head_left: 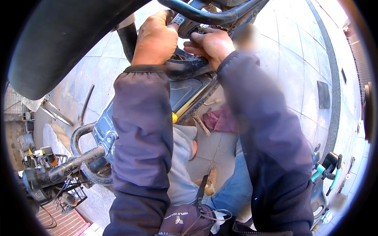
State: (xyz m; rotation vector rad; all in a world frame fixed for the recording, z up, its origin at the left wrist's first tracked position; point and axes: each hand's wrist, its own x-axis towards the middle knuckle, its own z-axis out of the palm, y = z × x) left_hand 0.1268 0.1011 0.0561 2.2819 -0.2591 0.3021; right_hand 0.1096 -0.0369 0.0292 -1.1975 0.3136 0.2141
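Observation:
At the top, both my hands reach in among the dark tubes of a vehicle frame (pixel 220 16). My left hand (pixel 157 37) is closed, its thumb and fingers on a dark boxy part (pixel 186 26) with a small pale label. On the other side of that part is my right hand (pixel 210 44), its thumb and fingers pinched together. What lies in that pinch is dark and too small to name. Below the hands runs a thick black tube (pixel 189 67), with a dark blue panel (pixel 181 92) under it.
A large black padded shape (pixel 59 43) fills the upper left. Bent tubes (pixel 84 137) stick out at the left. On the paving lie a maroon cloth (pixel 220 119), a black bar (pixel 86 103) and a dark flat piece (pixel 323 94). Teal-handled equipment (pixel 325 173) stands at the right.

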